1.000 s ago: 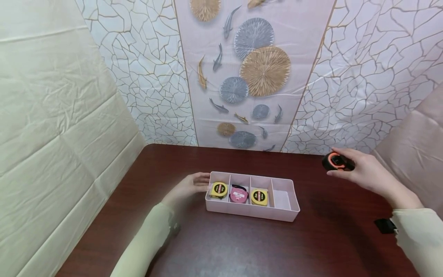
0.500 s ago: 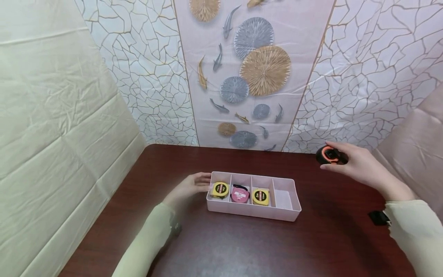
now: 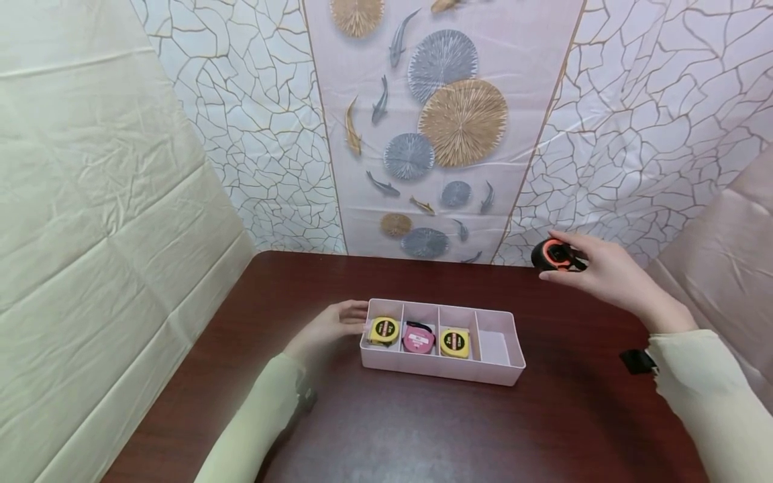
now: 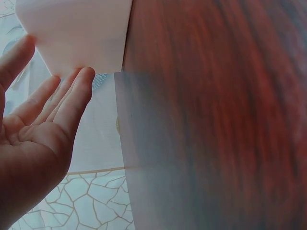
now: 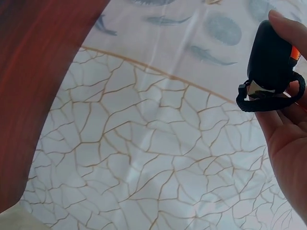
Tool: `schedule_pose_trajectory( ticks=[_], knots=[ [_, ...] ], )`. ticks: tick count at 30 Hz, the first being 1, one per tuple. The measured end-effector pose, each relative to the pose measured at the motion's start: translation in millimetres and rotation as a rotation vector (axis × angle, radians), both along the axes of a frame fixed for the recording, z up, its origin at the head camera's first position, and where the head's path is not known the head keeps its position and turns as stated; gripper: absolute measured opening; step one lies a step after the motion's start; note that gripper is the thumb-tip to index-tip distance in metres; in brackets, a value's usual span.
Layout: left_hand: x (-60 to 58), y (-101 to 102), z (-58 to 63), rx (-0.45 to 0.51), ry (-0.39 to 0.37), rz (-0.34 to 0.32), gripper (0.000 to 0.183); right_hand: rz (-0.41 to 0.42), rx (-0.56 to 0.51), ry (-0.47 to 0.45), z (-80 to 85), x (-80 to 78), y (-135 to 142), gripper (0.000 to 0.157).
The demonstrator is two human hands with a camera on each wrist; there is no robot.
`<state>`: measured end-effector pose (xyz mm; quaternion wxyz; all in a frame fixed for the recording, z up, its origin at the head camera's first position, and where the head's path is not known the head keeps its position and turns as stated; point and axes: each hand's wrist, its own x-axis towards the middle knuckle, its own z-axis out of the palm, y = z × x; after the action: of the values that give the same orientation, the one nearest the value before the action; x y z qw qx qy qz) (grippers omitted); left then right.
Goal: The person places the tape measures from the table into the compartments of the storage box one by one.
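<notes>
A pale pink divided tray [image 3: 441, 370] sits on the table, with tape measures in its three left compartments. These are a yellow tape measure [image 3: 384, 331], a pink tape measure [image 3: 418, 338] and another yellow tape measure [image 3: 455, 343]. At the tray's left end my left hand [image 3: 320, 330] rests its fairly straight fingertips [image 4: 85, 76] against the end wall [image 4: 79, 36]. Up to the right, above the table, my right hand [image 3: 610, 268] pinches a black-and-orange tape measure [image 3: 548, 255] between thumb and fingers. Its black wrist strap [image 5: 268, 104] loops below the case in the right wrist view.
The dark red-brown table [image 3: 423, 429] ends at a patterned cloth backdrop [image 3: 386, 221]. A pale cloth wall [image 3: 121, 255] closes the left side, and another cloth [image 3: 718, 268] hangs at the right. A black piece [image 3: 637, 361] shows beside my right sleeve.
My right hand has moved left and farther up in the head view, carrying the black-and-orange tape measure. The left hand and the tray have stayed almost in place.
</notes>
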<state>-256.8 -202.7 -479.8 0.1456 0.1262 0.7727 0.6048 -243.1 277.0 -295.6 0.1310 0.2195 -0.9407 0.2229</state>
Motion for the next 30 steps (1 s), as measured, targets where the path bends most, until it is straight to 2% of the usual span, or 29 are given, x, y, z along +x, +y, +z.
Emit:
schedule_pose_trajectory(
  ticks=[6, 19, 24, 30],
  knots=[
    [1.1, 0.1, 0.5, -0.013, 0.018, -0.003, 0.056, 0.023, -0.002, 0.03, 5.3, -2.6, -11.3, 0.082],
    [0.3, -0.4, -1.7, -0.007, 0.009, -0.004, 0.055, 0.087, -0.057, 0.02, 11.6, -3.3, -30.5, 0.078],
    [2.1, -0.4, -0.8, -0.006, 0.014, -0.005, 0.055, 0.104, -0.059, 0.052, 9.2, -4.3, -35.2, 0.076],
    [1.9, 0.2, 0.7, -0.022, 0.023, -0.001, 0.055, 0.109, -0.054, 0.017, 1.1, -5.1, -38.6, 0.077]
  ],
)
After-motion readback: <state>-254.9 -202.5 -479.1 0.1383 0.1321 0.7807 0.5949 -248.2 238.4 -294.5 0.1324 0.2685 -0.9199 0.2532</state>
